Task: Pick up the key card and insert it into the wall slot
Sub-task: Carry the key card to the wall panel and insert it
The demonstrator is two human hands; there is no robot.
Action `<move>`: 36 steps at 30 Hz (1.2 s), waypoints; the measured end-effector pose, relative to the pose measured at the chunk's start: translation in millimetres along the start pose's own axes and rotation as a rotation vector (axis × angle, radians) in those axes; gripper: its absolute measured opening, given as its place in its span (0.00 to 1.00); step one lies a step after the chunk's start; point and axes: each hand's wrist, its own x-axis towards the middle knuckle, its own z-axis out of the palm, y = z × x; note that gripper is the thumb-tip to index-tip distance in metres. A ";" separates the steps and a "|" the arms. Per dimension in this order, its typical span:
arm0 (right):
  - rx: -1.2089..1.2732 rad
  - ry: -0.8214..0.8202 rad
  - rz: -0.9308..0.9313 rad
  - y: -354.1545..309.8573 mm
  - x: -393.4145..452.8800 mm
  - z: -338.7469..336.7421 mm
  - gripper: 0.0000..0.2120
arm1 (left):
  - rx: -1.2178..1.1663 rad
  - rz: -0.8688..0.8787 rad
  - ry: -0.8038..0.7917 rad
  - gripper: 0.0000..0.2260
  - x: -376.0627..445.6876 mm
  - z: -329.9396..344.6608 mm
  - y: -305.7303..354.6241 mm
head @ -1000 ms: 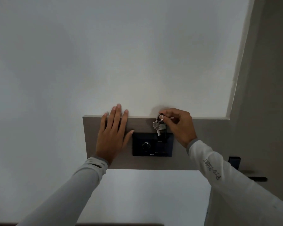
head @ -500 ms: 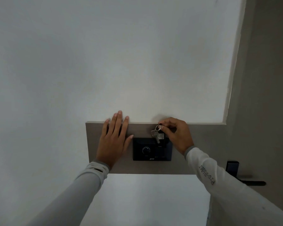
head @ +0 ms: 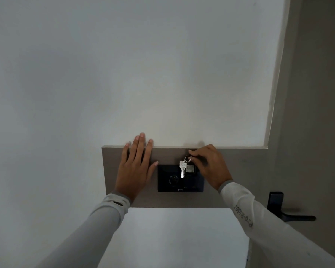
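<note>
Head view: right hand [head: 209,167] pinches a key ring [head: 188,159] over the black wall slot [head: 180,179]. Left hand [head: 134,167] lies flat, grip open, on the panel [head: 166,198].

Both arms reach up from the lower corners of the frame toward its centre, each in a pale grey long sleeve. The left hand [head: 134,167] sits just left of centre — palm flat, fingers straight and pointing up, close together, thumb splayed out to the right. The right hand [head: 211,166] sits just right of centre, back toward the camera, wrist bent, fingers curled inward to the left with thumb and forefinger pinched together.
</note>
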 end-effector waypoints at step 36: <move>-0.274 0.049 0.144 -21.5 -16.5 8.9 0.21 | -0.064 -0.013 -0.123 0.33 1.1 -7.5 0.3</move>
